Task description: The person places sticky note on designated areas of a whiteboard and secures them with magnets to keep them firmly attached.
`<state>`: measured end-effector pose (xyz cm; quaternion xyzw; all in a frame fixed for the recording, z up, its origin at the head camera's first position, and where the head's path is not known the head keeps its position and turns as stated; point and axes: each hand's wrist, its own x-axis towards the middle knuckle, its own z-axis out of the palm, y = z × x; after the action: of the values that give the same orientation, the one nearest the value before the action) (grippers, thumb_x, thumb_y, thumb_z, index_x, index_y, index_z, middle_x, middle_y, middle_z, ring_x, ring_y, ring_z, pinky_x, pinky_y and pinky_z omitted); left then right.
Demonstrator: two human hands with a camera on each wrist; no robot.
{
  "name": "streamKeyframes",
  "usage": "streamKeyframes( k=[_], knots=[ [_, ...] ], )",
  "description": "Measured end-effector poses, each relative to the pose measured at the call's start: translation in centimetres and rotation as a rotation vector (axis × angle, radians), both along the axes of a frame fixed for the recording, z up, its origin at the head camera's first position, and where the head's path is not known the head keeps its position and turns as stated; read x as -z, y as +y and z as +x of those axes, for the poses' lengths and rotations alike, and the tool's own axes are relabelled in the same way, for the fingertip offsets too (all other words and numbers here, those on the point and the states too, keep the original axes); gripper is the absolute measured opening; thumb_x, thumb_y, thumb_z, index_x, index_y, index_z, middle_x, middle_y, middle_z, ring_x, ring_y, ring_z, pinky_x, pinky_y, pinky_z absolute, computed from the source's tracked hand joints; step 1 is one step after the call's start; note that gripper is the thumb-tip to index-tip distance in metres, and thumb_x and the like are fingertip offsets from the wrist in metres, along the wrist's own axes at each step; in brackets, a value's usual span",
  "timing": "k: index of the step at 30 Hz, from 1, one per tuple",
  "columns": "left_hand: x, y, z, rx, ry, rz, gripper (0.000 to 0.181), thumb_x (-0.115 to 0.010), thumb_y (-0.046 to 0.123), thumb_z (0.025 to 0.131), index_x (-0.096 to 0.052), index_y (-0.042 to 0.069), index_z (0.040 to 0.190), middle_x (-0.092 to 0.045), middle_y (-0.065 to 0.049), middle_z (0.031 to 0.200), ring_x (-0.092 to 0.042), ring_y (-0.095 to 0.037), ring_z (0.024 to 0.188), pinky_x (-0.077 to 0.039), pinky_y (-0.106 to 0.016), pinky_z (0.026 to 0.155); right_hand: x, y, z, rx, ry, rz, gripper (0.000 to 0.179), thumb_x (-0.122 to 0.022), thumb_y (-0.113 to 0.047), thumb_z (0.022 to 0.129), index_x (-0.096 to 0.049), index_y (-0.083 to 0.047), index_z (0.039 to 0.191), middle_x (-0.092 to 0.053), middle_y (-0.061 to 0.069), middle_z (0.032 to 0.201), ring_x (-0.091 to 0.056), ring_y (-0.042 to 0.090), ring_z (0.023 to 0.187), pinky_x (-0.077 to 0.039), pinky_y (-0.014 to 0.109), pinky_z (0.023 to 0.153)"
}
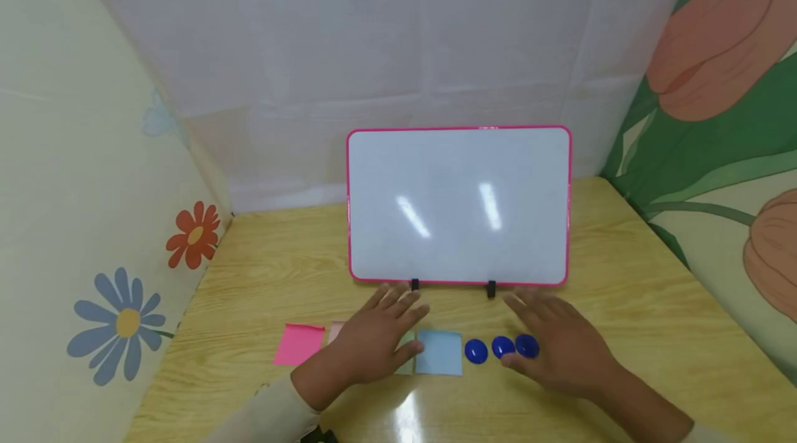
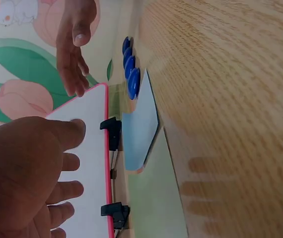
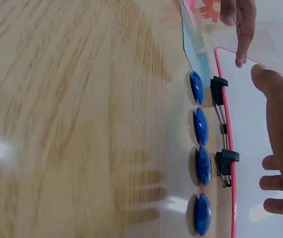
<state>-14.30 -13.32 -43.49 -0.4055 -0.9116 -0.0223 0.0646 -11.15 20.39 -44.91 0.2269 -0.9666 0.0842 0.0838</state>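
Note:
Fingers spread, my left hand (image 1: 376, 339) is held over the row of sticky notes with nothing in it. Beneath it a pale green note (image 1: 406, 365) and a pale pink note (image 1: 335, 330) are partly hidden. A light blue note (image 1: 439, 353) lies just right of its thumb, and a bright pink note (image 1: 300, 345) to its left. My right hand (image 1: 560, 346), fingers extended and holding nothing, hovers above the right end of a row of glossy blue domed discs (image 1: 476, 351). The right wrist view shows several such discs (image 3: 201, 126) in line on the table.
Behind the hands a pink-framed whiteboard (image 1: 461, 204) stands upright on a stand with black clips (image 1: 491, 288). White cloth (image 1: 398, 48) hangs at the back. Flower-patterned panels (image 1: 728, 118) close off both sides of the wood-grain table (image 1: 280, 256).

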Motion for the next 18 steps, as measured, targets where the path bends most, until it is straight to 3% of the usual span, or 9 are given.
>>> streamKeyframes(
  k=[7, 18],
  knots=[
    [0.5, 0.9, -0.5, 0.003, -0.009, 0.014, 0.039, -0.052, 0.039, 0.094, -0.059, 0.017, 0.125, -0.054, -0.002, 0.13, -0.04, -0.028, 0.128, -0.023, -0.047, 0.107, 0.9, -1.3, -0.2, -0.008, -0.044, -0.024, 0.081, -0.049, -0.075, 0.077, -0.04, -0.027, 0.142, -0.043, -0.001, 0.141, -0.036, 0.024, 0.13, -0.029, 0.049, 0.102],
    [1.4, 1.6, -1.1, 0.008, 0.051, 0.035, 0.024, -0.066, 0.032, 0.086, -0.067, 0.019, 0.107, -0.062, 0.005, 0.109, -0.053, -0.019, 0.11, -0.037, -0.039, 0.097, 1.8, -2.5, -0.6, -0.05, -0.034, -0.014, 0.079, -0.042, -0.078, 0.077, -0.051, -0.025, 0.134, -0.049, -0.004, 0.133, -0.041, 0.02, 0.124, -0.032, 0.045, 0.101]
  ],
)
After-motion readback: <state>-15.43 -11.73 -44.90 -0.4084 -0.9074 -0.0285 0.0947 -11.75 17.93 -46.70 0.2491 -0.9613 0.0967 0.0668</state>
